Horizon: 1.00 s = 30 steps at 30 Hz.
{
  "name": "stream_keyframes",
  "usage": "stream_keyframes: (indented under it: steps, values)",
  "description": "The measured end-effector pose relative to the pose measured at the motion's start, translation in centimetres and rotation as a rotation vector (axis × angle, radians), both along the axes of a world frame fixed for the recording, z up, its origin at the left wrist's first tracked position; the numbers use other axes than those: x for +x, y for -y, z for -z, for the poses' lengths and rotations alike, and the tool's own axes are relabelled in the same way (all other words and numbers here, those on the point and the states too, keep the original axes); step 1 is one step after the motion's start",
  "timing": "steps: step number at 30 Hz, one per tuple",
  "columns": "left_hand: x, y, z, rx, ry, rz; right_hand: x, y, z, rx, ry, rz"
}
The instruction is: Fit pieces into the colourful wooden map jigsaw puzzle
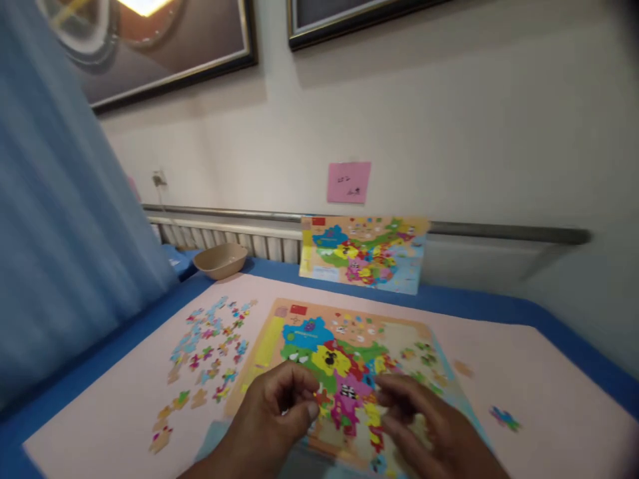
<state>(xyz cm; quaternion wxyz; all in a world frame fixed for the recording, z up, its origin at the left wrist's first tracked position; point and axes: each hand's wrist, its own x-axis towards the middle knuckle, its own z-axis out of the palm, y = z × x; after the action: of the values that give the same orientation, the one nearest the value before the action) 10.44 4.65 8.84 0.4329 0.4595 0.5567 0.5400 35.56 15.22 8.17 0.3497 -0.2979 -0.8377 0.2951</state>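
Observation:
A wooden map puzzle board (pixel 399 332) lies flat on the pink table mat, partly filled with coloured pieces. My left hand (pixel 272 416) rests over the board's near left part, thumb and fingers pinched on a small orange puzzle piece (pixel 322 398). My right hand (pixel 429 426) hovers over the board's near right part; it is blurred, its fingers curled downward, and I cannot make out anything in it. Several loose puzzle pieces (pixel 207 349) lie scattered on the mat left of the board.
A reference map picture (pixel 364 253) leans against the wall behind the board. A beige bowl (pixel 220 259) sits at the back left. A blue curtain (pixel 64 253) hangs at the left. Two stray pieces (pixel 504 418) lie to the right. A pink note (pixel 348 181) is stuck on the wall.

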Motion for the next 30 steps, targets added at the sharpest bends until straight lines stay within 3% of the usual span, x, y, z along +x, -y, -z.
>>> stream_keyframes:
  steps: [4, 10, 15, 24, 30]
  values:
    - [3.4, -2.3, -0.6, 0.014, 0.060, 0.092, -1.3, 1.8, 0.2, -0.099, -0.090, -0.050]
    - [5.9, -4.3, 0.0, 0.017, -0.013, 0.112, -0.3, 1.0, 2.6, -0.054, -0.147, -0.044]
    - [6.7, -5.2, 0.4, -0.012, -0.039, 0.089, -0.1, 0.7, 3.8, -0.024, -0.200, 0.006]
    - [7.0, -5.3, 1.5, -0.033, 0.039, 0.049, -0.2, 0.3, 3.9, 0.097, -0.214, -0.016]
    - [6.8, -5.1, 2.8, -0.015, 0.056, 0.065, -0.1, 0.5, 3.9, 0.101, -0.149, -0.025]
